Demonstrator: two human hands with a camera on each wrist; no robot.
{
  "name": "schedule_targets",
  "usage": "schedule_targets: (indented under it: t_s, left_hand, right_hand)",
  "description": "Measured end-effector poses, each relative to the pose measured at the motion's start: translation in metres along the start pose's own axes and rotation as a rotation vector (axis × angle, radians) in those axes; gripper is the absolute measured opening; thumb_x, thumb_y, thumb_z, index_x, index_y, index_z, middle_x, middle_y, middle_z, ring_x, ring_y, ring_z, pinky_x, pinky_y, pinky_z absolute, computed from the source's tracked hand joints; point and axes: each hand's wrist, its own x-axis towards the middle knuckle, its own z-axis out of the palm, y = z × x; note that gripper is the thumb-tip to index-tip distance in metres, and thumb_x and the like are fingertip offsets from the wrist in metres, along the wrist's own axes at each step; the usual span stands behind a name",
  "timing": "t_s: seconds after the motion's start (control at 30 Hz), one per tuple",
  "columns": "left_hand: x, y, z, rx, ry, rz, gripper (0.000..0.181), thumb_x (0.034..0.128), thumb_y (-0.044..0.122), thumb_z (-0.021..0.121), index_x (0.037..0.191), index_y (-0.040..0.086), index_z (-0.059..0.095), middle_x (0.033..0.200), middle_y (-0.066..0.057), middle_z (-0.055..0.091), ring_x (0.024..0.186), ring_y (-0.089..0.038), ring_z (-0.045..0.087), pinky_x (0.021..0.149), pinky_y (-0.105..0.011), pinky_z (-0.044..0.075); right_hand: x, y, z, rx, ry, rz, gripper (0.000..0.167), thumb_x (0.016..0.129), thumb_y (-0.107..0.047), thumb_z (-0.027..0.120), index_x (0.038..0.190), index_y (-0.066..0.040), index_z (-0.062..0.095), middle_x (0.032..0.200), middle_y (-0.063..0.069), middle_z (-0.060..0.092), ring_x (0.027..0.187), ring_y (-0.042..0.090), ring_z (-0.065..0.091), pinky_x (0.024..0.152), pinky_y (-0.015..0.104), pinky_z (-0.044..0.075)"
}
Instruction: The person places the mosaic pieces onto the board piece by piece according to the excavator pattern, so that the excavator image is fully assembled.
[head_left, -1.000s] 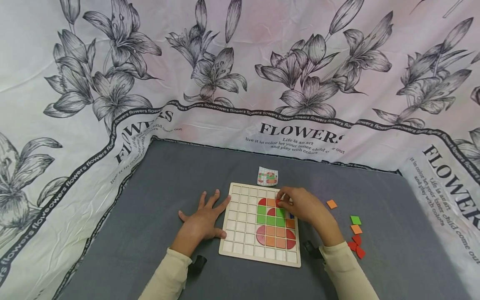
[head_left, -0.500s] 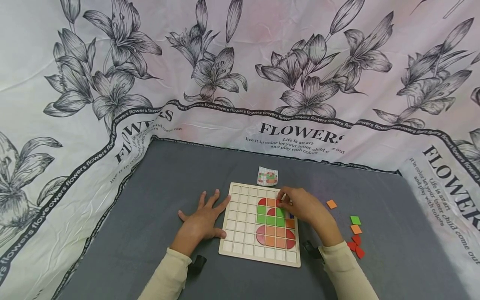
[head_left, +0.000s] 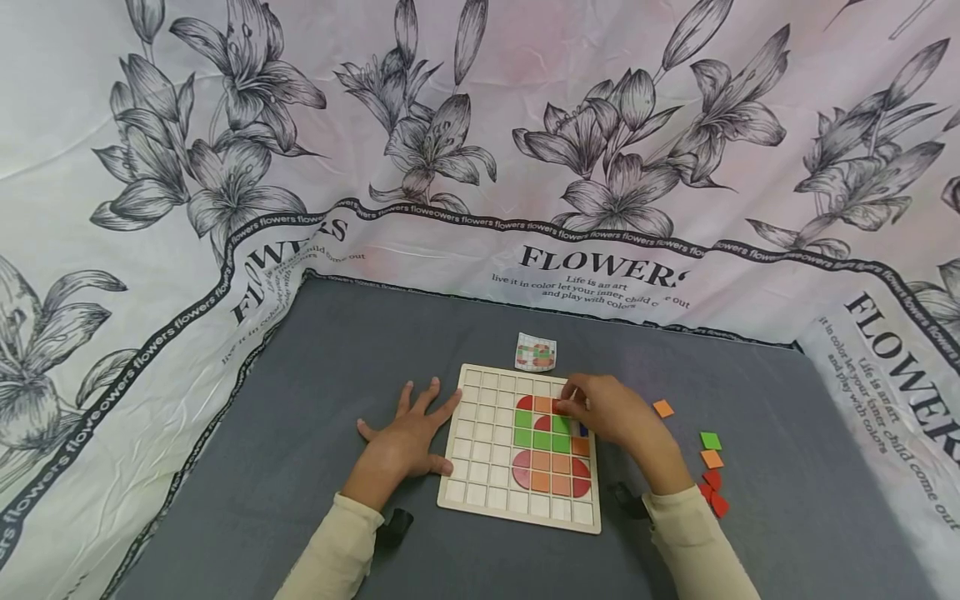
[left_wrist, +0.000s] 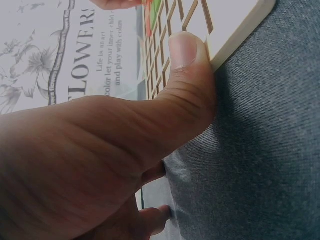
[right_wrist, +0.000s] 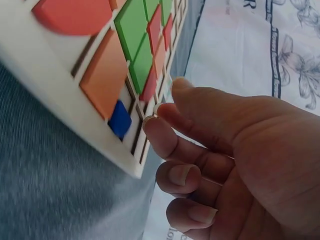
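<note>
A wooden grid board (head_left: 480, 492) lies on the grey table, with red, orange and green pieces in its cells. My left hand (head_left: 401, 450) is spread beside the board's left edge; its thumb (left_wrist: 187, 65) rests on the rim. My right hand (head_left: 615, 412) hovers over the upper right part, fingers bent. Just by its fingertips a red piece (right_wrist: 149, 87) sits in a cell beyond the green pieces (right_wrist: 135, 37). Nothing shows between thumb and fingers in the right wrist view. A blue piece (right_wrist: 120, 120) lies near an orange square (right_wrist: 106, 75).
Behind the board lies a small printed pattern card (head_left: 536, 352). To the right are loose orange squares (head_left: 663, 408), a green square (head_left: 710, 440) and several red pieces (head_left: 718, 505). A flower-print cloth (head_left: 450, 250) borders the table at the back and sides.
My right hand has drawn slightly to the right, and its fingertips have come away from the red piece, which stays on the board. The left hand has kept its place.
</note>
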Motion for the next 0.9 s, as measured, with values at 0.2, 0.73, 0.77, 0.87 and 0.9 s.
schedule_targets:
  t_s: [0.2,0.73,0.77,0.87,0.9]
  left_hand:
    - [0.0,0.001,0.0,-0.003,-0.001,-0.006,0.106,0.0822,0.036,0.091,0.169,0.033,0.03,0.178,-0.003,0.016,0.164,-0.04,0.002,0.098,-0.098,0.01]
    - [0.003,-0.002,0.002,-0.003,-0.012,-0.007,0.107,0.082,0.037,0.091,0.169,0.035,0.028,0.178,-0.002,0.014,0.164,-0.04,0.0,0.098,-0.099,0.009]
    - [0.003,-0.002,0.002,-0.003,-0.013,-0.008,0.107,0.0821,0.037,0.091,0.169,0.035,0.028,0.178,-0.002,0.014,0.164,-0.04,0.0,0.098,-0.099,0.009]
    - [0.003,-0.002,0.003,-0.005,-0.015,-0.007,0.107,0.0822,0.037,0.091,0.169,0.035,0.028,0.178,-0.002,0.014,0.164,-0.04,0.0,0.098,-0.099,0.009]
    - [0.003,-0.002,0.003,-0.005,-0.014,-0.005,0.107,0.0822,0.037,0.091,0.169,0.035,0.028,0.178,-0.002,0.014,0.164,-0.04,0.0,0.098,-0.099,0.009]
  right_hand:
    - [-0.013,0.011,-0.01,-0.003,0.044,0.008,0.018,0.105,-0.03,0.07,0.112,-0.013,0.071,0.088,-0.001,0.068,0.071,0.013,0.058,0.063,0.034,0.05]
    - [-0.076,0.072,-0.039,-0.012,0.184,0.198,0.022,0.105,-0.029,0.069,0.114,-0.008,0.071,0.097,0.005,0.072,0.073,0.018,0.062,0.058,0.039,0.049]
    - [-0.079,0.076,-0.04,-0.016,0.193,0.21,0.024,0.105,-0.029,0.068,0.115,-0.007,0.071,0.098,0.007,0.072,0.073,0.019,0.062,0.058,0.04,0.05]
    - [-0.085,0.085,-0.04,-0.028,0.213,0.249,0.029,0.105,-0.028,0.067,0.12,-0.003,0.071,0.104,0.012,0.072,0.078,0.026,0.066,0.062,0.046,0.053]
    - [-0.087,0.087,-0.04,-0.033,0.221,0.257,0.03,0.105,-0.027,0.067,0.122,-0.002,0.07,0.106,0.014,0.073,0.082,0.029,0.067,0.064,0.049,0.054]
